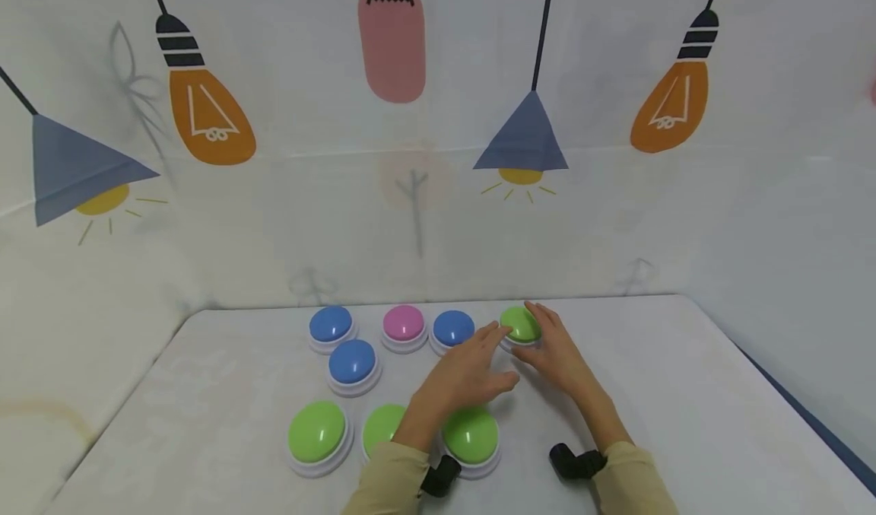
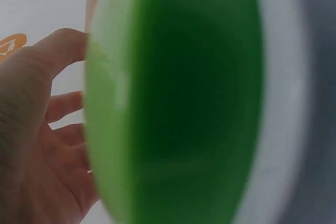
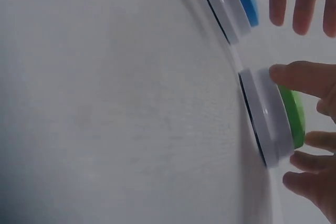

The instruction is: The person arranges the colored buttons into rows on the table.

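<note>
A green push button [image 1: 520,323] with a white base is at the back right of the table's button group. My right hand [image 1: 553,355] reaches around its right side, thumb toward the near side and fingers toward the far side. In the right wrist view, the thumb [image 3: 299,77] lies by the base of this green button [image 3: 295,116]; firm contact cannot be told. My left hand [image 1: 468,370] hovers to the left with fingers extended and holds nothing. Beside its fingers is a blue button [image 1: 452,326]. Below the left wrist sits another green button [image 1: 471,435], large and close in the left wrist view.
Farther left stand a pink button [image 1: 404,323] and two blue buttons, one at the back [image 1: 331,323] and one nearer [image 1: 352,361]. Two more green buttons, one at left [image 1: 316,431] and one partly behind the left forearm [image 1: 382,425], are in front. A patterned cloth [image 1: 308,218] hangs behind the white table [image 1: 684,408].
</note>
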A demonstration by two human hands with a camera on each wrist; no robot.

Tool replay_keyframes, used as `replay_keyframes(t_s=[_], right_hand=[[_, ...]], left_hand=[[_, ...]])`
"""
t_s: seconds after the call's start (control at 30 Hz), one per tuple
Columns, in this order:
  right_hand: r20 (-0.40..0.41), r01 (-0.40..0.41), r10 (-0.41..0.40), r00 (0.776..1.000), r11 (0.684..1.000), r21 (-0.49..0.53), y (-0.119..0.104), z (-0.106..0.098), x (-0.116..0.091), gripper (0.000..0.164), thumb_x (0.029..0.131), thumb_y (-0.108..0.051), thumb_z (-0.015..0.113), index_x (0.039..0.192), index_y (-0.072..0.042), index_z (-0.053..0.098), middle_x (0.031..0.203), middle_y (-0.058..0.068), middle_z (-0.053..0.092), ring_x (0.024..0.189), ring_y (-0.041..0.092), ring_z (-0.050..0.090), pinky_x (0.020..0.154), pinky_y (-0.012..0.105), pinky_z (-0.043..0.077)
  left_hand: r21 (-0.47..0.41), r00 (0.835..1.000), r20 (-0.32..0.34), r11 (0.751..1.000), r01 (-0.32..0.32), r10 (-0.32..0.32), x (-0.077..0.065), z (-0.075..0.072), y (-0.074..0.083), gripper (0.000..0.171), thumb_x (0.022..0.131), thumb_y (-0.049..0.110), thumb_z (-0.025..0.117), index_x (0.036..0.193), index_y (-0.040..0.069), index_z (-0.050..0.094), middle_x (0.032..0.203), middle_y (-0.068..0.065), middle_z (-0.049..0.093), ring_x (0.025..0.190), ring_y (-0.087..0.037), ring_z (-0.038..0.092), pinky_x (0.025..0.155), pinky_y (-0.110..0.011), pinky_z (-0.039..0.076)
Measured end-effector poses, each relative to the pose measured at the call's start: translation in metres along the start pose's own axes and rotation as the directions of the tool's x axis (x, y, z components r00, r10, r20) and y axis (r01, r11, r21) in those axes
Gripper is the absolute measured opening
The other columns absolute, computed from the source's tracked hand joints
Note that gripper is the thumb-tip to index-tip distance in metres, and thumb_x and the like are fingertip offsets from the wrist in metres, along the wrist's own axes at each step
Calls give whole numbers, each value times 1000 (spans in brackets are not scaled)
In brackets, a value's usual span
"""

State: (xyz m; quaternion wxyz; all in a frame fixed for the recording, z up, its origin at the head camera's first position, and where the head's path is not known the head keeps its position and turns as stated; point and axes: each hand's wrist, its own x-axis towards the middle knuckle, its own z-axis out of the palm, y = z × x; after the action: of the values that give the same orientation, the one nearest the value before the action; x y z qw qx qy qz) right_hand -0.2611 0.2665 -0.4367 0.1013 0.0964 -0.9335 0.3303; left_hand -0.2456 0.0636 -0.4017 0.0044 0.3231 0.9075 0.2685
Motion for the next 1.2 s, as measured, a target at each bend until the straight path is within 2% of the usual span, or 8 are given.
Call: replay_keyframes(t_s=[0.13,0.3,0.63,1.2], right_hand=[[51,-37,37,998,999,-5,2,4,10,83,86,-16,76,151,3,29,150,34,31,134,51,39,108,63,35],[81,-64,68,994,997,-46,3,2,13,78,86,-15,75,149,4,33,146,34,38,130,50,44,105,62,39],[78,-38,43,996,998,-57,5,-1,12,73,86,-17,76,146,4,40,140,32,46,125,48,49,103,60,42],[108,6,0,994,999,-48,-1,-8,4,71,86,-19,76,145,4,44,140,31,49,124,46,52,102,59,44]], left_hand=[[18,999,34,999,26,-27,3,3,-2,67,91,40,62,151,17,41,155,-11,40,138,-28,46,109,-43,43],[23,998,48,998,50,-51,4,4,-3,68,92,41,63,151,18,40,156,-10,40,139,-26,44,110,-42,41],[42,996,61,997,63,-65,3,6,-2,67,92,40,63,151,18,41,156,-8,39,140,-23,43,110,-41,42],[27,994,75,996,82,-84,2,5,-5,68,92,39,63,153,19,38,160,-8,33,142,-25,40,112,-43,40]])
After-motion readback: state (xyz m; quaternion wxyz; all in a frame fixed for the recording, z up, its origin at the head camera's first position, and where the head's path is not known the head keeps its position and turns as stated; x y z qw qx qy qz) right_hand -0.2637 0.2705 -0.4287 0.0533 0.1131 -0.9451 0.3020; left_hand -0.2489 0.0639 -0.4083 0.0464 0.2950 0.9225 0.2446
